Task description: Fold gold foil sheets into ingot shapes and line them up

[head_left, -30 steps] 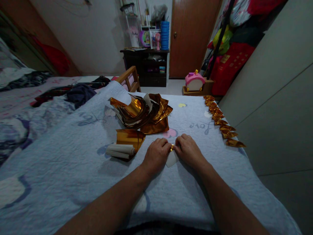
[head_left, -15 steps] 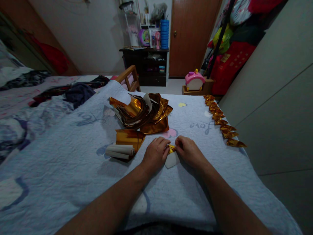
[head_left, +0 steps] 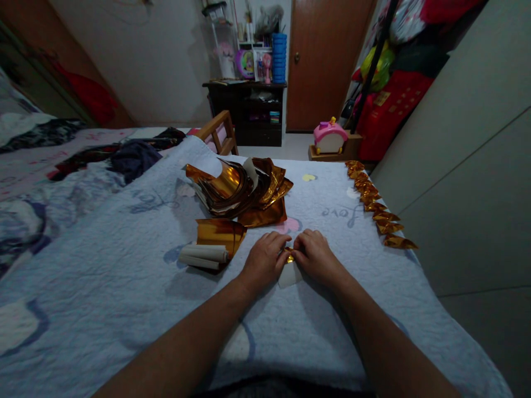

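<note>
Between my two hands lies a sheet of gold foil paper (head_left: 291, 275), white backing up, its far edge folded over to show a gold strip. My left hand (head_left: 265, 257) pinches the left end of that fold, while my right hand (head_left: 313, 254) grips its right end with bent fingers. Fingers cover much of the fold. Left of my hands rests a curled roll of the same paper (head_left: 203, 256), white side out, on a gold sheet. Beyond it spreads a loose, bent stack of gold foil sheets (head_left: 232, 185).
Several folded gold foil pieces (head_left: 388, 226) line the right edge of the blue bedspread (head_left: 136, 309). Dark clothes (head_left: 135, 160) lie at the left. Past the bed stand a wooden chair (head_left: 222, 132), a dark cabinet (head_left: 244, 113) and a pink toy (head_left: 329, 135).
My right hand has shifted slightly left, so my fingertips are closer together over the fold. Less of the gold strip shows now, and the white part has moved a little left.
</note>
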`<action>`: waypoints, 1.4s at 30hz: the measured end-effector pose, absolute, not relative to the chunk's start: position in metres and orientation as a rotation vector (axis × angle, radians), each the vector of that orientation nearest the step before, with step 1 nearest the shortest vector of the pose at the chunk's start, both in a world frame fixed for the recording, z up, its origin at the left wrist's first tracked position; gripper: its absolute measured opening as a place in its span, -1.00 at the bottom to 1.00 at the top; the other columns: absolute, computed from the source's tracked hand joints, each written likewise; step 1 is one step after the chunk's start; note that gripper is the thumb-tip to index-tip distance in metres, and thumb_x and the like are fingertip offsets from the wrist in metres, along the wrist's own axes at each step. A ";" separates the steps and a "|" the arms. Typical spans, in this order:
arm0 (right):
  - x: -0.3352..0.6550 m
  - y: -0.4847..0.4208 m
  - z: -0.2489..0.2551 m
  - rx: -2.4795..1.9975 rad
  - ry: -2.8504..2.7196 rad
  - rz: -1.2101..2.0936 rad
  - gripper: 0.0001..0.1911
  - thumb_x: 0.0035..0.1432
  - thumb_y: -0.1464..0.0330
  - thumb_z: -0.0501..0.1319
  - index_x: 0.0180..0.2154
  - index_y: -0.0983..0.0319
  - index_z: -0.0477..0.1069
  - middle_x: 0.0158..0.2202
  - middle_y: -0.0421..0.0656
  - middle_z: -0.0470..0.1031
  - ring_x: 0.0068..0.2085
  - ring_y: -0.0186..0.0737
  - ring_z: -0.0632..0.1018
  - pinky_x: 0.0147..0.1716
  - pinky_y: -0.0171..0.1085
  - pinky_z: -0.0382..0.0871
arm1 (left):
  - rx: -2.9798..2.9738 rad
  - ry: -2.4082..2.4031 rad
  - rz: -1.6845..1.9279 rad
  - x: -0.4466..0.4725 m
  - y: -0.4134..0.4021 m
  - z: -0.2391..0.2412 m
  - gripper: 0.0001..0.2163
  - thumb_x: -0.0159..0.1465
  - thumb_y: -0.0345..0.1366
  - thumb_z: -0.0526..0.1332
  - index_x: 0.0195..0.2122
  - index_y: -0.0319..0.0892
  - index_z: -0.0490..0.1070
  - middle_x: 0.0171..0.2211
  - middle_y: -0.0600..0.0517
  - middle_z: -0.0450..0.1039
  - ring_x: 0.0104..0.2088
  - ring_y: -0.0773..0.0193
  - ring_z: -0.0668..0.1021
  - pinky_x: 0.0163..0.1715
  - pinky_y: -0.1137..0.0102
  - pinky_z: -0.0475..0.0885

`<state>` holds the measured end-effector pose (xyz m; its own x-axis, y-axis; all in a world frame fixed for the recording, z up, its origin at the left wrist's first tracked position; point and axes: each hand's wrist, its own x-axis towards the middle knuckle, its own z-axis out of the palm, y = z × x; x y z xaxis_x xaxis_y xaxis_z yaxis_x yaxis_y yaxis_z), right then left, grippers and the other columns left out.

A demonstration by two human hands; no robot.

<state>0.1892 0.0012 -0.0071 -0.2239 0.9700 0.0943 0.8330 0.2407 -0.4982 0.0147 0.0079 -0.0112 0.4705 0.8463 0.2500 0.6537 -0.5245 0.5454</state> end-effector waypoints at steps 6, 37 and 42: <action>0.193 -0.001 0.000 -1.482 -2.015 0.719 -0.89 0.18 0.48 0.18 -0.40 0.22 0.35 -0.38 -0.18 0.44 -0.31 -0.23 0.41 -0.27 -0.26 0.22 | 2.076 1.158 0.751 0.013 0.008 -0.001 -0.89 0.34 -0.35 0.20 -0.29 -0.18 0.51 -0.29 0.01 0.53 -0.22 0.20 0.53 -0.16 0.34 0.37; 0.201 -0.004 0.017 -1.261 -1.751 1.302 -0.74 0.16 0.19 0.14 -0.48 0.20 0.30 -0.52 -0.27 0.24 -0.46 -0.32 0.27 -0.47 -0.31 0.13 | 1.656 1.162 0.974 0.010 0.009 0.012 -0.75 0.30 -0.19 0.15 -0.49 -0.18 0.33 -0.52 0.12 0.29 -0.46 0.33 0.34 -0.39 0.44 0.24; 0.199 -0.004 0.016 -1.317 -1.706 1.289 -0.76 0.16 0.20 0.15 -0.48 0.19 0.31 -0.54 -0.27 0.26 -0.49 -0.33 0.27 -0.50 -0.32 0.12 | 1.701 1.150 0.953 0.013 0.010 0.007 -0.75 0.34 -0.20 0.14 -0.45 -0.18 0.38 -0.49 0.11 0.36 -0.42 0.32 0.40 -0.38 0.45 0.26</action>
<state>0.1987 -0.0040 0.0164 -0.3107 0.9466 -0.0860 0.3418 0.0269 -0.9394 0.0125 0.0103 0.0066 0.2865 0.9495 0.1279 0.3015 -0.2160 0.9287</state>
